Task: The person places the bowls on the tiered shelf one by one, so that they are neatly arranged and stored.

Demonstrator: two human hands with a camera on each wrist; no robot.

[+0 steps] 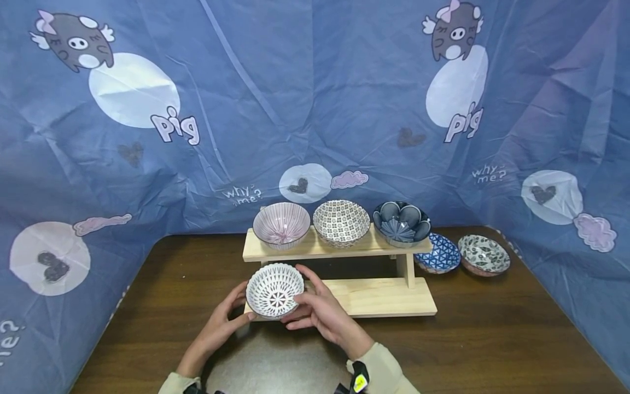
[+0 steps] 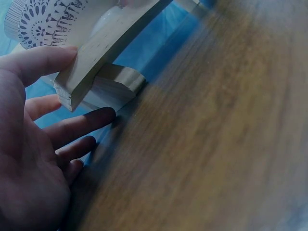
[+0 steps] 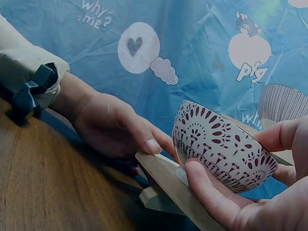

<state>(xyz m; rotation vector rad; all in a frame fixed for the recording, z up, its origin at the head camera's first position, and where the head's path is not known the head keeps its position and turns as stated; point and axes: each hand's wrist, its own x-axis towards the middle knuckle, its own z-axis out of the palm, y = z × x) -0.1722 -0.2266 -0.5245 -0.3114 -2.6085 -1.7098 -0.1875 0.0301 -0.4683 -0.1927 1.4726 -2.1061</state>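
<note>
A white bowl with a dark petal pattern (image 1: 275, 290) is tilted toward me at the left end of the wooden stand's lower board (image 1: 389, 298). My right hand (image 1: 325, 314) holds it, with fingers at the rim and on the outer wall. Seen from the right wrist, the bowl's foot (image 3: 182, 176) is at the board's surface. On the bowl's other side, my left hand (image 1: 216, 323) is at the stand's left corner. From the left wrist, its thumb rests on the board end (image 2: 72, 91), while the other fingers stretch out loosely beside and below.
On the stand's upper board (image 1: 315, 250) sit a pink-striped bowl (image 1: 281, 224), a small-patterned bowl (image 1: 341, 221) and a dark blue bowl (image 1: 401, 223). Right of it, a blue-and-white bowl (image 1: 440, 254) and a leaf-patterned bowl (image 1: 484, 254) lie on the brown table (image 1: 492, 328). Blue cloth (image 1: 315, 109) hangs behind.
</note>
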